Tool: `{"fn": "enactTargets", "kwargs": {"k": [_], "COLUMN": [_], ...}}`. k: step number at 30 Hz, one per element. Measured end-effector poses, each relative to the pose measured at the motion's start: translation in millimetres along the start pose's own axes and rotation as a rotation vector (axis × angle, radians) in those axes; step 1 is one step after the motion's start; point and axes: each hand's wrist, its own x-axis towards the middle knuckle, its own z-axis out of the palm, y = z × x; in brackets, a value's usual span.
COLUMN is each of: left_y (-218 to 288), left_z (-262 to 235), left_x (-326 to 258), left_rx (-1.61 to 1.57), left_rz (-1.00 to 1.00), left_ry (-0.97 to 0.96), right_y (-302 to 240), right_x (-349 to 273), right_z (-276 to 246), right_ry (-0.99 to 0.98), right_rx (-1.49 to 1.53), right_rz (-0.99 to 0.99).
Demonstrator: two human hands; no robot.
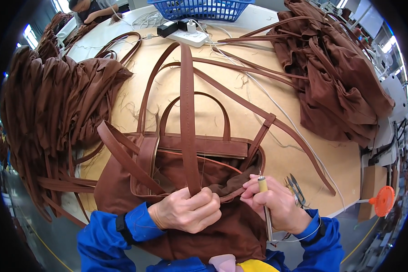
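A: Bag point(186, 213), brown fabric w/ leather trim, 1 pc. Loc: near table point(213, 104) edge, body hanging toward lap, zip mouth open & facing up.

B: Hands?

A: Left hand point(186, 211), fingers curled tight round long strap point(187, 113) at bag rim; strap runs straight away across table, looks pulled taut so the seam stays put. Right hand point(279, 204), fingers pressed together pinching a thin pen-like tool point(264, 199), cream grip, tip up at bag's inner edge; cord trails from it past wrist.

B: Nearby?

A: Thread snips point(297, 188), just right of right hand, prob. parked for quick reach. More straps fanned over table. Stacks of brown bags: left pile point(54, 99), right pile point(335, 77), kept to the sides, centre left as work spot. Far edge: white power strip point(186, 34), blue basket point(199, 8). Orange disc point(384, 200) off table's right edge. Another person at far left, apart.
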Motion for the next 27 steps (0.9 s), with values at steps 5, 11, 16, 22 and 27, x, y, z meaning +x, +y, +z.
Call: {"fn": "enactTargets", "kwargs": {"k": [5,11,16,22,27], "left_y": [0.2,0.1,-1.2,0.7,-1.8], "left_z": [-2.3,-2.1,3.9,-1.3,2.3], "left_x": [4.0,4.4,2.4,5.8,3.6], "left_rx": [-0.025,0.025,0.115,0.075,0.086], "left_rz": [0.002,-0.015,-0.079,-0.056,-0.051], "left_ry": [0.023,-0.070,-0.110,-0.070,-0.041], "right_y": [-4.5,-0.9,-4.0,-2.3,-0.6], "right_x": [3.7,-3.3,-2.9,-3.7,-10.0], "right_z": [-2.3,-2.3,4.0,10.1,22.2], "right_ry": [-0.054,-0.012,0.085,-0.012,0.123], "right_rx": [-0.022,0.075,0.156,-0.089,-0.075], "right_rz": [-0.038,0.041,0.122,0.057,0.045]}}
